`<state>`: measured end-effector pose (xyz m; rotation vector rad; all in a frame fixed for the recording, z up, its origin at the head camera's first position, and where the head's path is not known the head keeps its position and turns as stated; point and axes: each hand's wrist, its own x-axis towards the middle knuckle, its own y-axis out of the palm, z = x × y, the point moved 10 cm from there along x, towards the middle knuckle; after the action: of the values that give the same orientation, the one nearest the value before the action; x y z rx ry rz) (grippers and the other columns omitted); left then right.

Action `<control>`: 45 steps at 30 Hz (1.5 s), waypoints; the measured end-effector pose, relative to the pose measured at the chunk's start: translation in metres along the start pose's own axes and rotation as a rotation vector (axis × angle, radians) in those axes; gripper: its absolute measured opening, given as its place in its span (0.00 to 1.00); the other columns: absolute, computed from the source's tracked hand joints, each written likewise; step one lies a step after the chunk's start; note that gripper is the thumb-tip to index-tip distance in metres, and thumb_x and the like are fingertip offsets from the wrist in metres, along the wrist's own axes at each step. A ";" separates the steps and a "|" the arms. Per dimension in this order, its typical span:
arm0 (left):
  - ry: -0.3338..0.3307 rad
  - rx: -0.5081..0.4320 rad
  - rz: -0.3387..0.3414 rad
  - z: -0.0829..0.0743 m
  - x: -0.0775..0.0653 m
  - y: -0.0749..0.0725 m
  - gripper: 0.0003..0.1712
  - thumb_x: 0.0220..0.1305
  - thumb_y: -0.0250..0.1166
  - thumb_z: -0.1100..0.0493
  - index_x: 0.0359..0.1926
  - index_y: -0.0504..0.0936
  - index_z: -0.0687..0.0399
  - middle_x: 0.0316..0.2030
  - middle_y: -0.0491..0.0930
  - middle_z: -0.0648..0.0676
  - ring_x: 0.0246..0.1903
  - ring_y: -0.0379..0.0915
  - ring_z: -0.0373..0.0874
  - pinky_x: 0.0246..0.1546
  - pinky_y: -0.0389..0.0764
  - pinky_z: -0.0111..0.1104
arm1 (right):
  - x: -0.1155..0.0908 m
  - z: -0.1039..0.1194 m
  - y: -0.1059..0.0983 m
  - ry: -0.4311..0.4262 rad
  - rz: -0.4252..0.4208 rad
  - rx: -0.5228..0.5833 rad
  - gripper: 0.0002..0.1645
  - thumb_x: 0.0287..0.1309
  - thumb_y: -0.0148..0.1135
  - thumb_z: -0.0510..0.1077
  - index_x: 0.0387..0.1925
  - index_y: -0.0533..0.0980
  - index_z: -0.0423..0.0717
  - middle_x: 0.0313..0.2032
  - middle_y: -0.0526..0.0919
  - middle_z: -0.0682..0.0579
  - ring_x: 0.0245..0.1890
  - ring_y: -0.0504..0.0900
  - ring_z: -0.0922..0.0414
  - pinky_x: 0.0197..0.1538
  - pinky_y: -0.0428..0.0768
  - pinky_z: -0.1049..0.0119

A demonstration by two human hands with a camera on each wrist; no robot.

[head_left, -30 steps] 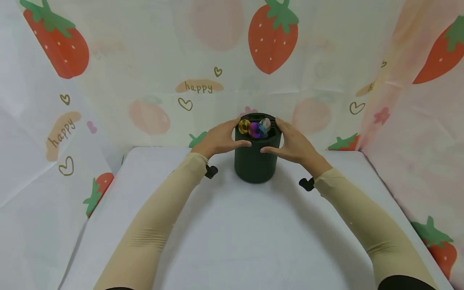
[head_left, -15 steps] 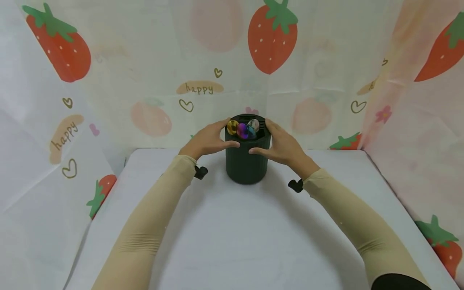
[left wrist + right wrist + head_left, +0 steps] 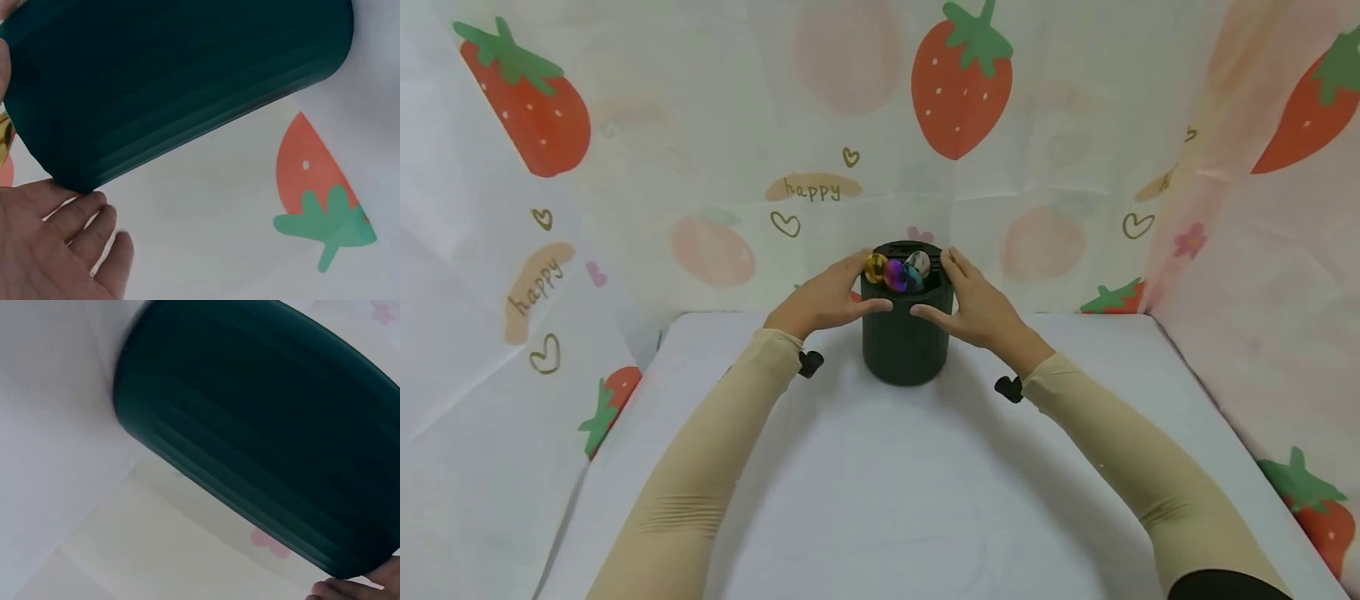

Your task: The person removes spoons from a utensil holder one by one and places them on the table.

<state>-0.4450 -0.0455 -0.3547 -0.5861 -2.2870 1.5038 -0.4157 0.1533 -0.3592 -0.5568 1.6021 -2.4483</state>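
Observation:
A dark green cylindrical utensil holder (image 3: 904, 346) stands upright on the white table towards its back. The rounded ends of several shiny spoons (image 3: 897, 275), gold, purple, blue and silver, stick up from its top. My left hand (image 3: 823, 298) holds the holder's upper left side, thumb across the front and fingers at the rim; in the left wrist view the fingers (image 3: 94, 215) are spread at that edge. My right hand (image 3: 985, 308) holds the upper right side, its thumb also in front. In the right wrist view only a few fingertips (image 3: 350, 589) show, by the holder's edge.
The white-covered table (image 3: 850, 483) runs from the holder to the front of the view. A strawberry-printed cloth (image 3: 715, 108) hangs close behind the holder, and more printed cloth borders the left and right sides.
The utensil holder, with the spoons inside, has shifted a little to the left, and both hands have moved with it. The right fingers have spread slightly at the rim.

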 end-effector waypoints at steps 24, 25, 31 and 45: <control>0.116 -0.327 -0.249 0.005 -0.016 -0.021 0.30 0.81 0.64 0.46 0.74 0.74 0.57 0.71 0.71 0.59 0.73 0.67 0.56 0.73 0.69 0.51 | 0.016 0.006 0.002 -0.088 0.144 0.033 0.71 0.65 0.49 0.86 0.88 0.38 0.47 0.87 0.36 0.47 0.86 0.38 0.46 0.82 0.50 0.38; 0.124 -0.351 -0.276 0.004 -0.016 -0.023 0.27 0.81 0.64 0.48 0.71 0.77 0.59 0.68 0.73 0.60 0.70 0.69 0.56 0.72 0.72 0.50 | 0.016 0.006 0.002 -0.083 0.143 0.037 0.71 0.65 0.49 0.86 0.88 0.38 0.48 0.87 0.36 0.47 0.87 0.38 0.46 0.82 0.50 0.39; 0.097 -0.419 -0.334 0.005 -0.018 -0.027 0.17 0.80 0.66 0.52 0.57 0.84 0.60 0.59 0.77 0.59 0.62 0.74 0.54 0.67 0.77 0.51 | 0.014 0.004 0.004 -0.060 0.149 0.064 0.70 0.65 0.49 0.86 0.88 0.36 0.51 0.87 0.35 0.50 0.87 0.38 0.48 0.82 0.51 0.39; 0.101 -0.533 -0.343 0.010 -0.017 -0.018 0.17 0.77 0.70 0.53 0.54 0.87 0.62 0.58 0.79 0.59 0.61 0.75 0.55 0.66 0.78 0.48 | 0.015 0.005 0.004 -0.078 0.099 0.050 0.69 0.66 0.46 0.87 0.88 0.38 0.48 0.87 0.37 0.49 0.87 0.37 0.49 0.82 0.50 0.40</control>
<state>-0.4378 -0.0685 -0.3428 -0.3592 -2.5470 0.6920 -0.4275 0.1423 -0.3578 -0.5446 1.4979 -2.3569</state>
